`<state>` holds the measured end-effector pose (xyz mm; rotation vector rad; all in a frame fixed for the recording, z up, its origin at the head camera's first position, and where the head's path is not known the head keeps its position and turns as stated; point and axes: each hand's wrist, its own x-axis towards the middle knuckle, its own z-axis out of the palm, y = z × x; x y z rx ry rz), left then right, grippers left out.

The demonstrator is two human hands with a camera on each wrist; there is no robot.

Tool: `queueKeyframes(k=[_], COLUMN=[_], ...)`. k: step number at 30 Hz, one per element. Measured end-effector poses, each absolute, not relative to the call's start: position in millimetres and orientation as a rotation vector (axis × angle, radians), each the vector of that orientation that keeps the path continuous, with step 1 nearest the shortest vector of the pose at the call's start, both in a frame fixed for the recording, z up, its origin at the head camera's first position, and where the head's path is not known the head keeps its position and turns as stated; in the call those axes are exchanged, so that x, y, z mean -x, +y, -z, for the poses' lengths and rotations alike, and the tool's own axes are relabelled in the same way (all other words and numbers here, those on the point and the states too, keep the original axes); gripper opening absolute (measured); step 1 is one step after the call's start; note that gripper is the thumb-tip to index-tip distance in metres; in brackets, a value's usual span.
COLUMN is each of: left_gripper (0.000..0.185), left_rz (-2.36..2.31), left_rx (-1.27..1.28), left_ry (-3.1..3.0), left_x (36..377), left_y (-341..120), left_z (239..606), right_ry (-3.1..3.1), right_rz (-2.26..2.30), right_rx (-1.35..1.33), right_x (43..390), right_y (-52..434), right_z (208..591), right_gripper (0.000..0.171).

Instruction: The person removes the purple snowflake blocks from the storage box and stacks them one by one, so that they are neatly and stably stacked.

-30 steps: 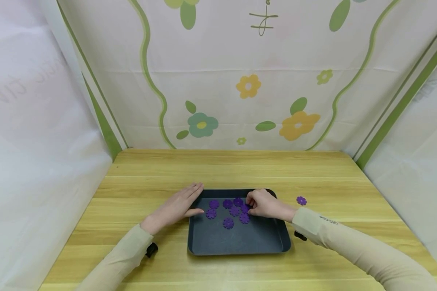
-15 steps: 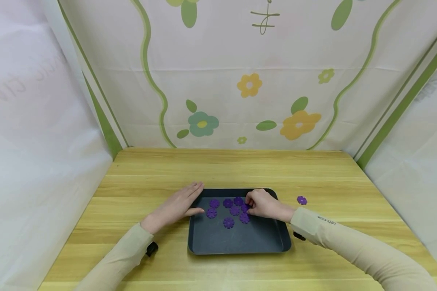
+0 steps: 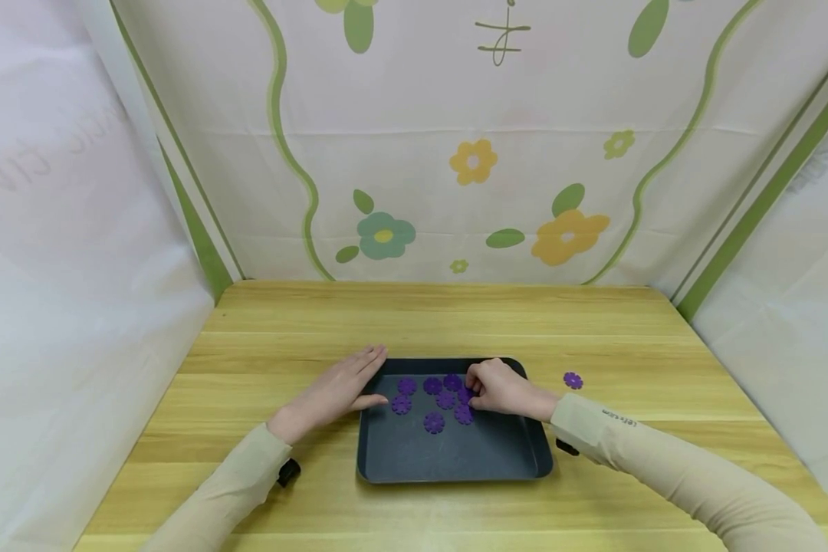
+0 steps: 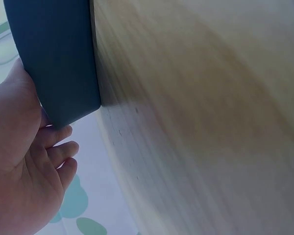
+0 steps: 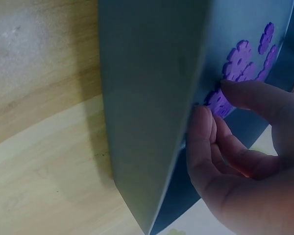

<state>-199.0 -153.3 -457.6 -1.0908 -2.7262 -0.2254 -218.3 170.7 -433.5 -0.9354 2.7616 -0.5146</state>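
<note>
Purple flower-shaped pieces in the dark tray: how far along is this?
Seven or so purple flower-shaped plastic pieces lie loose in the dark rectangular tray; none looks joined. The right hand pinches one; the left hand rests flat on the tray's edge. One purple piece lies outside on the wooden table.

Bright, even, soft-shadowed head view (wrist views blurred, close, edge-warped)

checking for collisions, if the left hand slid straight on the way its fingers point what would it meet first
Probably nothing close: the left hand points along the tray rim's far left corner toward bare table.
</note>
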Motion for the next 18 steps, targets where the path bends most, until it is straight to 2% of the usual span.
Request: queueKeyframes(k=[18], left_gripper=[0.08], left_rz=[0.263], left_rx=[1.078], left_ry=[-2.763], left_x=[198], left_y=[-153], left_z=[458], right_ry=[2.732], right_rz=[0.632], right_rx=[0.841], right_x=[219], right_y=[179], right_z=[423], right_gripper=[0.019])
